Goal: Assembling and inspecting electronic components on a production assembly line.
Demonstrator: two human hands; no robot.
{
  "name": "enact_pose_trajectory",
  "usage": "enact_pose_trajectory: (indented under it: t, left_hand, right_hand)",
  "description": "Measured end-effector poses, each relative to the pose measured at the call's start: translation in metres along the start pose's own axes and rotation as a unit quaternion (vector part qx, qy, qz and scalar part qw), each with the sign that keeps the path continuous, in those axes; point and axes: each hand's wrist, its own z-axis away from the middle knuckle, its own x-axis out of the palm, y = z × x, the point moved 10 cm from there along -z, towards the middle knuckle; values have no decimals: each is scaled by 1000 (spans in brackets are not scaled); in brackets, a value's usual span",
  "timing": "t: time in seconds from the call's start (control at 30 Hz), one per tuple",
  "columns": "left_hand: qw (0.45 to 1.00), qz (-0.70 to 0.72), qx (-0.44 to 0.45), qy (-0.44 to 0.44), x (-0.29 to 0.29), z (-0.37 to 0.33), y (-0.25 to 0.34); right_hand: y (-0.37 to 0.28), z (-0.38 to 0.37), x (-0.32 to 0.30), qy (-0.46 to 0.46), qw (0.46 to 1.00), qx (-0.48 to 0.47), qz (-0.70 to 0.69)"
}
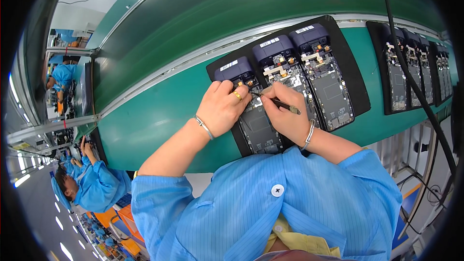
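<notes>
Three opened handheld electronic devices lie side by side on a black mat (pixel 358 87), each with a dark blue head and a bare circuit board. My hands meet over the left device (pixel 261 128), just below its blue head. My left hand (pixel 223 108) has its fingers curled and pressed down near the top of the board; whatever they pinch is hidden. Between the thumb and fingers of my right hand (pixel 288 113) is a slim dark pointed tool (pixel 285 105), tweezers-like, its tip reaching to my left fingertips. The middle device (pixel 290 79) and right device (pixel 331 92) lie untouched.
More opened devices (pixel 398 82) rest on black mats farther right along the green bench (pixel 145 121). A thick black cable (pixel 411 77) hangs across the right side. A metal rail (pixel 193 60) runs behind the mat. Another person (pixel 96 183) in blue works at far left.
</notes>
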Motion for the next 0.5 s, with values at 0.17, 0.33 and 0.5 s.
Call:
enact_pose_trajectory:
  t: [0.17,0.33,0.5]
  left_hand:
    - [1000,-8,0,2,1,3,1]
    - [980,98,-92,148,-27,26,-9]
    - [883,181,-364,234,2,130,-41]
  right_hand:
    - [17,0,2,-10,998,59,-35]
    - [1,-4,-42,33,977,74,-199]
    - [-25,-14,-188,194,977,-43,81]
